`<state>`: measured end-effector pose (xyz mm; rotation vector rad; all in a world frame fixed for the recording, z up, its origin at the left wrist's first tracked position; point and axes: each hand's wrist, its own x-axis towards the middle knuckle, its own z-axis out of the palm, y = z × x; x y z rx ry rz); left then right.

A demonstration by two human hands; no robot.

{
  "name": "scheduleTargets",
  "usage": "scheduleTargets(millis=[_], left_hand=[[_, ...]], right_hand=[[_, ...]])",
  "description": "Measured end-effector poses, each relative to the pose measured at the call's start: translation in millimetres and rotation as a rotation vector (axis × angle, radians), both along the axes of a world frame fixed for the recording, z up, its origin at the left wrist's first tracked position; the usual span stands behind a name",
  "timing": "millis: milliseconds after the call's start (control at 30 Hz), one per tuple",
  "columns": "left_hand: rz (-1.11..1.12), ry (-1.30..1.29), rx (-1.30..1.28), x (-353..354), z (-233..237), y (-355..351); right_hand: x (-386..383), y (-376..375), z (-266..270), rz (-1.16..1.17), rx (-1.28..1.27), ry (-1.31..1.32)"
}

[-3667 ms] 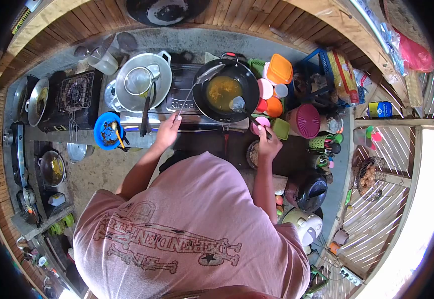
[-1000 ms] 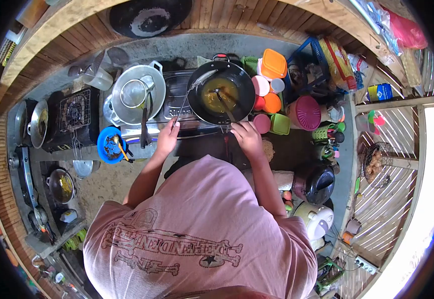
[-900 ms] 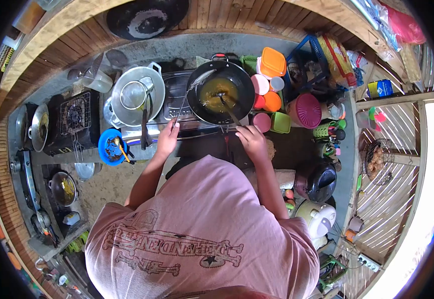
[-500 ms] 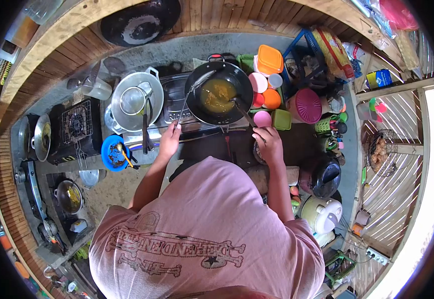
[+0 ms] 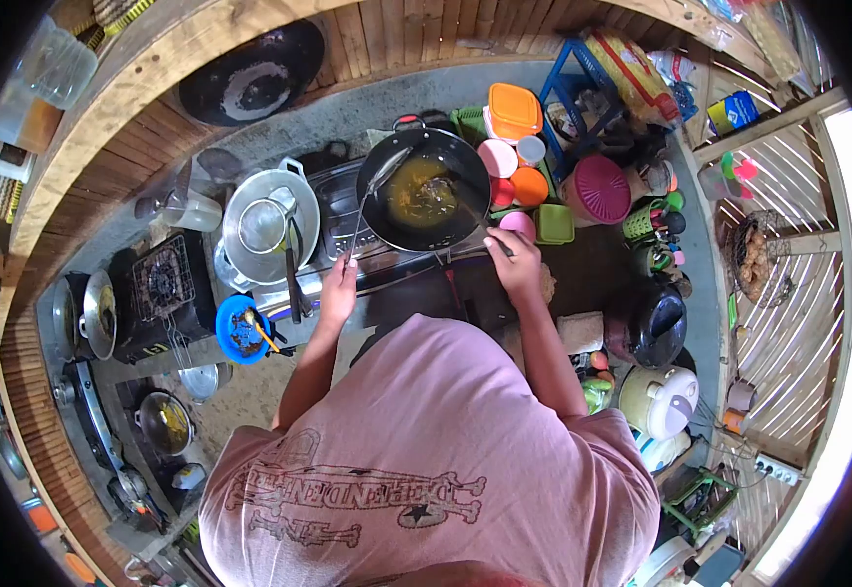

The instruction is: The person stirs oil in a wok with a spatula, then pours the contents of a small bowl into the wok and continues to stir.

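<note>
A black wok with oily yellow-brown liquid stands on the stove. My left hand, at the wok's lower left, is closed on the handle of a metal utensil whose head leans on the wok's left inner wall. At the lower right of the wok, my right hand is wrapped round the handle of a dark spatula. The spatula's head is in the liquid, and its edges are hard to make out.
Left of the wok is a metal pot with a strainer on it. A blue bowl sits near the counter edge. Lidded containers and a maroon tub stand at the right.
The spatula head has moved deeper into the middle of the wok, and my right hand has shifted slightly up and left. The whole view has shifted and turned a little.
</note>
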<state>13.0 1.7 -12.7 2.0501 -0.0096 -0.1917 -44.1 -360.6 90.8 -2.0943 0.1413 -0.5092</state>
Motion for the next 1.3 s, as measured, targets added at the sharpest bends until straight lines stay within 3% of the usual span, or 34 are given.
scheduleTargets(millis=[200, 400, 633, 833, 1067, 1300], left_hand=[[0.043, 0.003, -0.071, 1.5, -24.5, 11.0], [0.068, 0.19, -0.191, 1.4, 4.1, -5.9], [0.077, 0.345, -0.354, 11.8, -7.9, -21.9], [-0.003, 0.426, -0.289, 0.8, 16.8, -38.9], [-0.057, 0.359, -0.287, -3.3, -0.8, -33.5], [0.048, 0.149, -0.168, 14.7, -13.5, -12.4]], right_hand=[[-16.0, -17.8, 9.7, -0.242, 0.252, 0.146], [-23.2, -20.6, 6.1, -0.224, 0.392, 0.09], [-28.1, -18.5, -6.0, -0.226, 0.455, 0.073], [-29.2, -21.2, -4.8, -0.215, 0.464, 0.044], [-28.4, -21.1, 9.0, -0.232, 0.57, 0.015], [-25.5, -23.5, -8.8, -0.228, 0.352, -0.009]])
